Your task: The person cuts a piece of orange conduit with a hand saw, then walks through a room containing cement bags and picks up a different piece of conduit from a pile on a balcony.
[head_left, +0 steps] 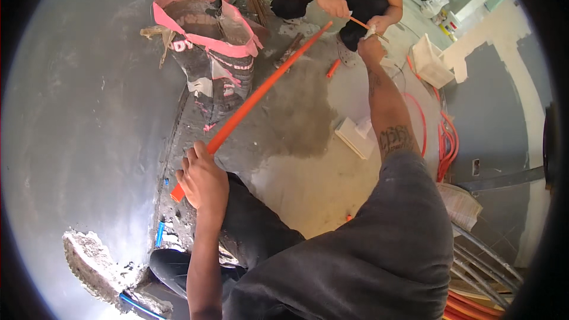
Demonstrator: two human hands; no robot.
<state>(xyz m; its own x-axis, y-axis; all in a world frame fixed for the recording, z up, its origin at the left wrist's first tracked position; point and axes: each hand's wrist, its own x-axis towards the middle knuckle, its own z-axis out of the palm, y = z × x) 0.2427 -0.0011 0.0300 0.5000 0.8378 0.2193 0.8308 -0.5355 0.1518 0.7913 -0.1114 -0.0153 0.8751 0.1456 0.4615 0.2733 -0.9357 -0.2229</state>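
My left hand (200,178) grips a long orange pipe (267,86) near its lower end; the pipe slants up and rightward toward a crouching co-worker. My right hand (371,48) reaches forward with closed fingers at a small white piece (371,31), too small to make out. The co-worker's two hands (335,5) hold a thinner orange rod (358,22) just beyond my right hand, meeting near that white piece. A short orange pipe piece (332,69) lies on the floor below the co-worker.
A pink-rimmed sack (216,68) stands against the grey wall at left. A white tile-like block (352,137) lies mid-floor. At right are a white bin (435,56), coiled orange tubing (447,142) and metal tubes (480,266). A chipped wall hollow (89,255) is at lower left.
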